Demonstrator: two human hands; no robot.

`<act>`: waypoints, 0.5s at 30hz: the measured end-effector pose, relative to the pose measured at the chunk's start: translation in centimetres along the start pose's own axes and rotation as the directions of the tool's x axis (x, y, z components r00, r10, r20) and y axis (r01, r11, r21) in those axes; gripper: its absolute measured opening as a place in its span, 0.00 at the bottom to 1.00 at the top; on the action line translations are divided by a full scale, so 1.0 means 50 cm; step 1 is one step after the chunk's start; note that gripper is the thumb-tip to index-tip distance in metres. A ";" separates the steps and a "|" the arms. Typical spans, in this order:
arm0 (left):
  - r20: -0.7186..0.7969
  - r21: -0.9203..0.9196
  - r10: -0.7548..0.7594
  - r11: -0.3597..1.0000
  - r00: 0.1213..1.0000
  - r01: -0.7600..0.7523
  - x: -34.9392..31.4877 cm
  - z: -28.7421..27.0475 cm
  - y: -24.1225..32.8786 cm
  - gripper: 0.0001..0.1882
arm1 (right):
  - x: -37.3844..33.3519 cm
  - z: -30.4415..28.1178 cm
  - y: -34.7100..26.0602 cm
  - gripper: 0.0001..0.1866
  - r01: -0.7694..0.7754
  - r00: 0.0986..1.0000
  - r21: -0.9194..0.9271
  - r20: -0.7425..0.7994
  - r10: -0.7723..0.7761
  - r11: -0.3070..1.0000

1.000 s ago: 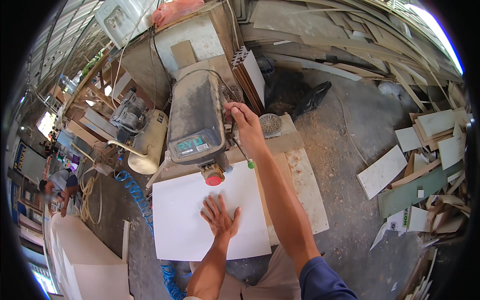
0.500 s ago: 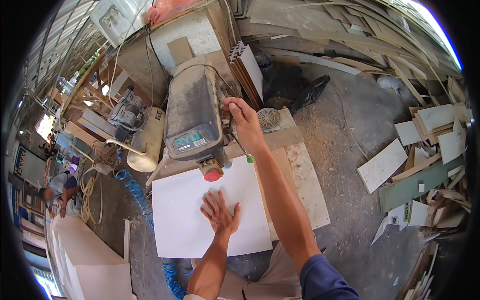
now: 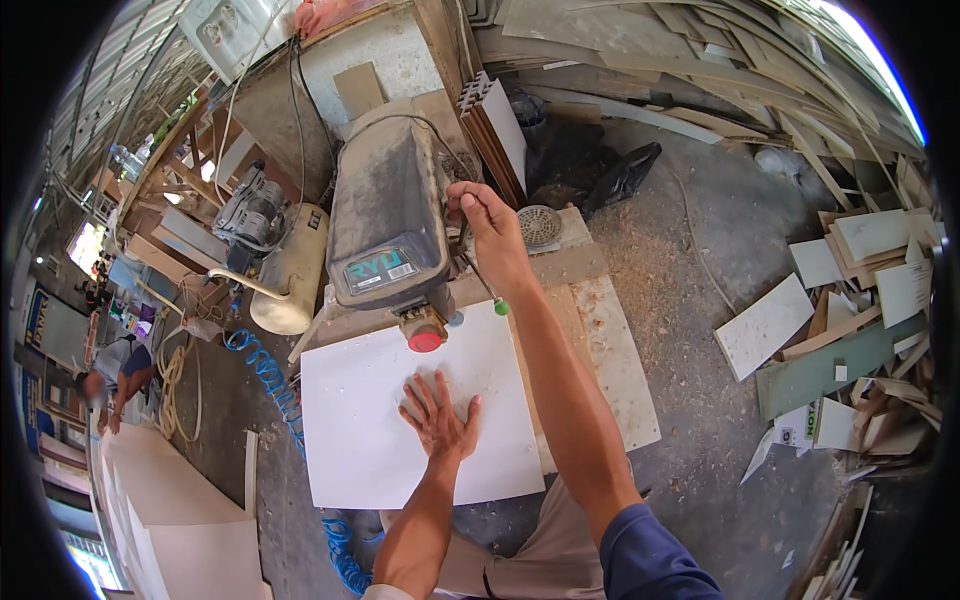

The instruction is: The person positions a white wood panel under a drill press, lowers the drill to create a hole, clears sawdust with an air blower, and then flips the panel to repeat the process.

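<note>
In front of me stands a dusty drill press point(image 3: 385, 205) with a red button point(image 3: 425, 341) at its front. A white board point(image 3: 350, 430) lies flat beneath its head. My left hand point(image 3: 437, 417) rests palm down on that board, fingers spread. My right hand point(image 3: 490, 225) is closed at the right side of the drill press, around a feed lever mostly hidden by the fingers. Just below it, another lever arm ends in a green knob point(image 3: 501, 307). The drill bit is hidden under the machine's head.
A wooden work surface point(image 3: 615, 370) extends right of the board. Left of the machine are a cream air compressor point(image 3: 290, 285) and a coiled blue hose point(image 3: 265, 370). Board offcuts point(image 3: 765, 325) lie at the right. Another person point(image 3: 120, 370) bends over pale sheets at the far left.
The view has shifted slightly. Both hands keep their places, the left on the board and the right at the lever. The person at the far left has moved a little.
</note>
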State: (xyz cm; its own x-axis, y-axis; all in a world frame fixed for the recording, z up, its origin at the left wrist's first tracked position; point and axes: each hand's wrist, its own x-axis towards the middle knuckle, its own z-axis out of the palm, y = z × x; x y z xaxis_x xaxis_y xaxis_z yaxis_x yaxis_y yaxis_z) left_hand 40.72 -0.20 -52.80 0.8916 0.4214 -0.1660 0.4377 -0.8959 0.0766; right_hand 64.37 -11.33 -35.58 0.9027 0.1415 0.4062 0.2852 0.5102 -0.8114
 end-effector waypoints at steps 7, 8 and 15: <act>0.018 0.002 -0.007 1.000 1.000 0.007 0.001 -0.003 0.005 0.49 | -0.003 0.000 -0.001 0.15 0.005 1.000 -0.015 -0.014 -0.006 1.000; 0.022 0.002 -0.008 1.000 1.000 0.008 0.001 -0.006 0.007 0.49 | -0.003 -0.001 -0.001 0.15 0.002 1.000 -0.017 -0.018 -0.002 1.000; 0.029 -0.007 -0.012 1.000 0.999 0.012 0.001 -0.005 0.005 0.50 | -0.008 -0.001 -0.006 0.15 -0.011 1.000 -0.011 -0.007 0.011 1.000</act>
State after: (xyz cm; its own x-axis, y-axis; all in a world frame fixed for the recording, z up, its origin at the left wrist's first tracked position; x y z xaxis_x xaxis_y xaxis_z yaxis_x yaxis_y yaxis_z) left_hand 40.92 -0.35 -52.53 0.8824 0.4279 -0.1956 0.4494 -0.8897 0.0811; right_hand 63.92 -11.56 -35.53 0.9080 0.1410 0.3945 0.2790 0.4989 -0.8205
